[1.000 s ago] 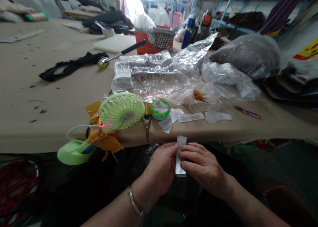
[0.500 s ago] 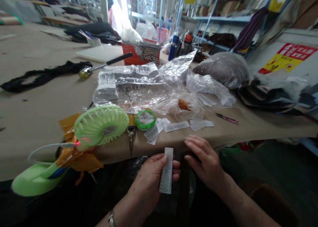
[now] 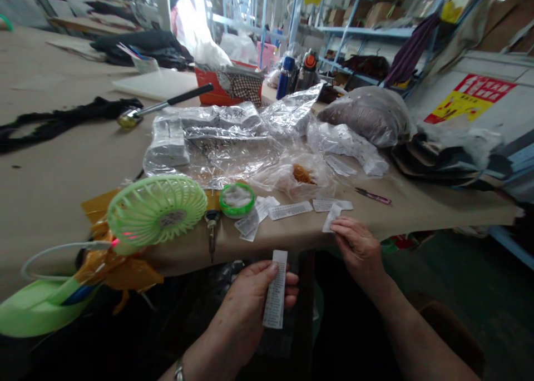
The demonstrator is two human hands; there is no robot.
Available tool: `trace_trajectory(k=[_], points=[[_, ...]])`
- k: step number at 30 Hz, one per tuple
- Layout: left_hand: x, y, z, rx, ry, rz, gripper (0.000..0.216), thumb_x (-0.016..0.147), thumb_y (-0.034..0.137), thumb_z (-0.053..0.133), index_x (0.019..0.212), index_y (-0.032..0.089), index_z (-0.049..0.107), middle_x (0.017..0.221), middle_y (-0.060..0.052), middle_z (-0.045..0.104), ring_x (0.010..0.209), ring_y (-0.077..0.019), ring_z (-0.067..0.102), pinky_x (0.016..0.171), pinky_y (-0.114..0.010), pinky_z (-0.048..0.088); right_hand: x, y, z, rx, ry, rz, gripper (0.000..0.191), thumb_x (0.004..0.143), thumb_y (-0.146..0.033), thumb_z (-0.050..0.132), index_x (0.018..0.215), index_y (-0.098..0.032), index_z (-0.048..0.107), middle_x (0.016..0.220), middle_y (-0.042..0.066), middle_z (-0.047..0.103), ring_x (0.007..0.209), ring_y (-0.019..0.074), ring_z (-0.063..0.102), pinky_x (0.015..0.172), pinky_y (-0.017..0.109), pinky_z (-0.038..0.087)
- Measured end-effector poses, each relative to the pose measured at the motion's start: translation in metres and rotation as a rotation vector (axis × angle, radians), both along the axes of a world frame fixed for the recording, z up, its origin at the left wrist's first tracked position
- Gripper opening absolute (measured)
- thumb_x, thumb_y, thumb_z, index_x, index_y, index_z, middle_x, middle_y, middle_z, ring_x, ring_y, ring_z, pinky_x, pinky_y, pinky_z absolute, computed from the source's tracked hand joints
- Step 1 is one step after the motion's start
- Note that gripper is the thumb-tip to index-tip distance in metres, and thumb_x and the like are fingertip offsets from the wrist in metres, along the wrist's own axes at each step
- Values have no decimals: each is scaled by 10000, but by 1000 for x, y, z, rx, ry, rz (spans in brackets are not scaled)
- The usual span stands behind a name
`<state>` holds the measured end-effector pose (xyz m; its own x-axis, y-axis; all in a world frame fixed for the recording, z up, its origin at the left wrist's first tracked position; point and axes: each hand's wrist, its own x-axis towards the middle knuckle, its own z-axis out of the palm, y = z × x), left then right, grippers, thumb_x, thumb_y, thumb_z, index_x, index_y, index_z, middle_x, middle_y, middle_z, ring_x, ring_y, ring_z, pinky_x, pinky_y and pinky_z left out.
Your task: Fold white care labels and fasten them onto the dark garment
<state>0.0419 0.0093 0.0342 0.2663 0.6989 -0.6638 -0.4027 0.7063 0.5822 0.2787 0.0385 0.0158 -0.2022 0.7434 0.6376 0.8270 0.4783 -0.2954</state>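
My left hand (image 3: 246, 303) holds a narrow white printed label strip (image 3: 275, 289) upright, below the table's front edge. At that edge my right hand (image 3: 359, 247) pinches another small white label (image 3: 331, 218), lifting one end off the tan table top (image 3: 62, 169). More printed labels (image 3: 290, 209) lie loose just left of my right hand, beside a round green tin (image 3: 237, 198).
A green desk fan (image 3: 156, 208) with yellow wrapping stands at the front left. Clear plastic bags (image 3: 217, 142) with label stacks fill the middle. A hammer (image 3: 162, 105), black fabric (image 3: 62, 119), pink snips (image 3: 373, 196), bottles (image 3: 296, 69) and an orange box (image 3: 229, 86) lie further back.
My right hand let go of the strip, reached up to the table edge and took hold of a loose label. The left hand kept the strip and lowered slightly.
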Motion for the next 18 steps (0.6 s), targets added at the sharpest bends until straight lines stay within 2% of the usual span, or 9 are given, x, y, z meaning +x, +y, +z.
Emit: trace_trajectory(k=[2,4,6,8,12,18], points=[[1,0,0,4,-8,-5,109,828,208,583,851,105,613,732,-102,713,552,-146,647,561,-258,524,-13,-7,4,-4,155,30,193,856,-133,562,998,-231,646,1015,65,667,987,211,624,891,409,498],[2,-1,1,18,-38,-5,126,823,210,585,863,98,629,731,-98,708,538,-136,631,555,-254,513,-34,-18,7,-7,259,135,234,845,-94,554,1014,-237,632,1051,69,649,1051,223,602,920,427,486],[2,0,0,49,-95,11,142,805,212,606,856,89,653,709,-84,693,530,-123,609,540,-236,489,-58,-29,7,-31,216,341,239,843,-93,542,1026,-223,625,1053,82,641,1102,246,570,915,453,488],[1,0,-1,90,-160,41,145,768,214,646,815,80,675,670,-65,668,524,-108,580,517,-210,451,-78,-37,5,-42,128,467,212,847,-115,543,1019,-201,630,1037,89,649,1109,251,558,917,464,483],[-2,-1,-3,125,-192,141,105,665,177,716,693,82,683,632,-40,645,541,-93,555,501,-182,396,-99,-43,-3,-32,29,506,172,861,-127,525,965,-196,644,958,74,680,1056,227,587,924,454,474],[-5,0,-4,108,-204,204,74,626,146,715,624,100,657,605,-19,629,529,-86,536,491,-182,378,-101,-42,0,-33,-14,551,150,850,-112,530,906,-178,653,908,76,699,1018,215,615,891,416,500]])
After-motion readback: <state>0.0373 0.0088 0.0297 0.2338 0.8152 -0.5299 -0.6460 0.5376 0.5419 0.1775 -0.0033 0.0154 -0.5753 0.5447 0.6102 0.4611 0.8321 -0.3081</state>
